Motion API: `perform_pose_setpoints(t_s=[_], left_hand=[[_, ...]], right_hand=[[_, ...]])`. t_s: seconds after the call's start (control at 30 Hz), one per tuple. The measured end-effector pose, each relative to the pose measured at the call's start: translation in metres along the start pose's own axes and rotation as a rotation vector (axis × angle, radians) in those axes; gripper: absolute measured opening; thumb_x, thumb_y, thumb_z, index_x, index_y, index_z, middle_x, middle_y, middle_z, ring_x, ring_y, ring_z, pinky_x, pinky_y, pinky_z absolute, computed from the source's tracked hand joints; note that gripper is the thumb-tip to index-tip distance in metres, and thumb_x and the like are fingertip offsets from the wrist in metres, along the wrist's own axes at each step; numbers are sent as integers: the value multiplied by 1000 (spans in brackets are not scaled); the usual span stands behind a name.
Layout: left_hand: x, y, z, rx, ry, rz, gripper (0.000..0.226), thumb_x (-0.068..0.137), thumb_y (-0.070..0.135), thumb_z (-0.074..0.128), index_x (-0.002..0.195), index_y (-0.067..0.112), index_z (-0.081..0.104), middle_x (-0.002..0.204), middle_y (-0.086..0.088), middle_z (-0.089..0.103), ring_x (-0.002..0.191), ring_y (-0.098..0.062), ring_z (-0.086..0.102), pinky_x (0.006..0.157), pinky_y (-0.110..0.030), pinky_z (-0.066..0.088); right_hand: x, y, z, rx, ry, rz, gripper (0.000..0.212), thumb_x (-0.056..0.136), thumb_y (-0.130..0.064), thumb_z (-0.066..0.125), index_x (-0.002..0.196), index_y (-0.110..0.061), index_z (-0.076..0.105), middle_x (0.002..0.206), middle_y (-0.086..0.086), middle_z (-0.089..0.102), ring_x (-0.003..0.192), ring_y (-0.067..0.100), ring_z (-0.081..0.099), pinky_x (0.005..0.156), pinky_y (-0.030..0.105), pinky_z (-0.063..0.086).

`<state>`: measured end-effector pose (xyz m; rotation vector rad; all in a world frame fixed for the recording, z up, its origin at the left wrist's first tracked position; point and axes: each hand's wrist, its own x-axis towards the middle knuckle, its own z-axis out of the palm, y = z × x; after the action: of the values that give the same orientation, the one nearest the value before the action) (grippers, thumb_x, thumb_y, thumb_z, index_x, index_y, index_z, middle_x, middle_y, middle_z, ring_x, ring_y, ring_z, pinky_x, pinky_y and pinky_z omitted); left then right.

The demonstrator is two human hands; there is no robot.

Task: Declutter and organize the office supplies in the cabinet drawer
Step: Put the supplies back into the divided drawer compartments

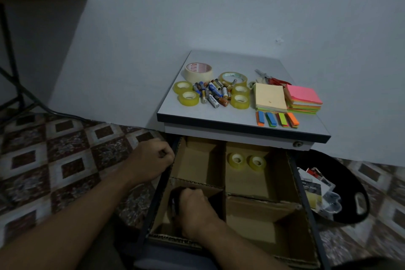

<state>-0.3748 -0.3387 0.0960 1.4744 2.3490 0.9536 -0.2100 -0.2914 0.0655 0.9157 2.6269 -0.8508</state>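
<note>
Step in hand: supplies are being sorted into the cardboard divider of the drawer; judged early, as most are not yet stowed.
Right hand: set in the near-left compartment, fingers curled round a dark item that cannot be identified.
Left hand: curled at the drawer's left rim; whether the rim is clasped cannot be told.
Stowed: two tape rolls in the far-right compartment.
Left out: batteries and sticky notes on the cabinet top.
Next move: the dark item is probably to be released flat, then the batteries gathered into one compartment.

Dim, bluish light; soft focus; wide-angle bending at edges.
</note>
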Motion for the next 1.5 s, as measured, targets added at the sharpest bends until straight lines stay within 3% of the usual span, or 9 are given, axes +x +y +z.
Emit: perform_pose_setpoints(t_s=[0.07,0.17,0.27,0.43,0.6,1.03,1.23,1.4,1.5], left_hand=[[0,0,0,-9,-3,-7,16,90,13,65,77,18,73,85,6,64,76,-5,60,69,-23,47],[-1,0,1,-5,-2,-9,15,90,13,65,79,18,74,86,6,64,76,-4,60,67,-18,46],[-1,-3,0,6,-4,-14,16,90,13,65,78,20,73,86,9,64,76,-2,59,65,-13,41],[-1,-4,1,2,-6,-20,16,89,12,64,78,19,73,86,5,64,77,-2,59,66,-14,42],[-2,-2,1,-14,1,-31,16,90,13,64,78,19,73,87,4,65,78,-4,60,68,-18,45],[-7,-1,0,-5,-12,-37,17,89,12,64,76,22,69,86,6,63,76,-5,60,69,-25,48],[-5,18,-14,6,81,-14,15,88,19,64,74,23,69,75,8,66,70,-8,61,65,-29,53],[6,46,-36,-51,188,172,15,86,13,68,72,17,66,60,8,59,57,-9,56,50,-19,44],[28,63,-47,-14,216,251,6,87,14,68,82,15,69,73,6,63,66,-10,58,59,-25,50]], right_hand=[[2,3,-1,19,16,5,11,90,-8,66,99,-3,65,96,10,65,88,20,62,56,22,46],[1,11,-4,35,-23,4,29,86,-7,69,114,-1,64,111,14,67,99,23,65,76,24,53],[-1,11,-6,-109,-81,-14,26,87,-11,68,109,1,62,107,18,65,98,30,64,72,25,48],[9,9,2,-242,-161,-60,19,93,-12,62,81,1,55,70,7,43,59,18,41,50,21,34],[17,13,7,-217,-8,-102,23,93,-20,64,106,-2,59,112,19,59,101,31,58,77,30,47],[-14,2,-25,16,22,-145,11,92,-17,61,85,-8,60,94,14,66,86,24,62,59,24,43],[-34,-5,-65,92,112,-184,14,95,-29,60,97,-16,65,91,4,67,76,17,69,66,34,62],[-34,-4,-120,84,206,-208,8,97,-29,58,102,-24,63,91,-5,65,80,7,66,66,22,57],[-26,1,-157,48,301,-211,9,97,-29,57,105,-26,62,93,-7,64,80,3,63,63,16,50]])
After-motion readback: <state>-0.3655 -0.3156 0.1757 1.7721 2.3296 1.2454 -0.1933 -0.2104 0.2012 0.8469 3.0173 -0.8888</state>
